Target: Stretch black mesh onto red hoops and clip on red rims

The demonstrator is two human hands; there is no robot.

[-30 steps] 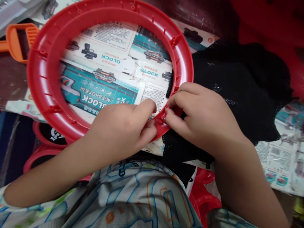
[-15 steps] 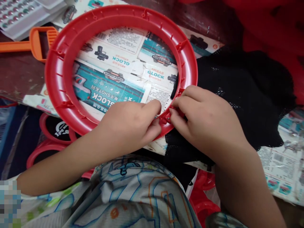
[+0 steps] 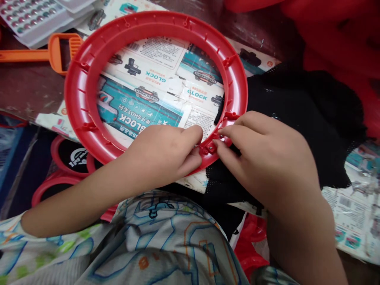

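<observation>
A large red plastic ring (image 3: 76,97) lies with its ribbed, hollow side up on printed cardboard (image 3: 166,85). My left hand (image 3: 166,152) grips the ring's near rim, thumb and forefinger closed over it. Beside it, my right hand (image 3: 264,150) pinches at the ring's lower right, thumb and forefinger almost together. Something small and shiny shows at those fingertips, too small to name. Between my hands a small red fitting (image 3: 210,148) with a metal screw or pin sits in the ring. A short black strip (image 3: 219,113) lies along the inner edge.
Black mesh cloth (image 3: 299,118) spreads to the right of the ring. At the upper left are an orange plastic tool (image 3: 55,53) and a white tray (image 3: 35,12) of small shiny balls. Red-rimmed black discs (image 3: 73,156) sit at the lower left, red cloth (image 3: 335,35) at the upper right.
My right thumb and forefinger have drawn back slightly to the right, showing more of the red fitting. The left hand keeps its hold. The whole view has shifted a little.
</observation>
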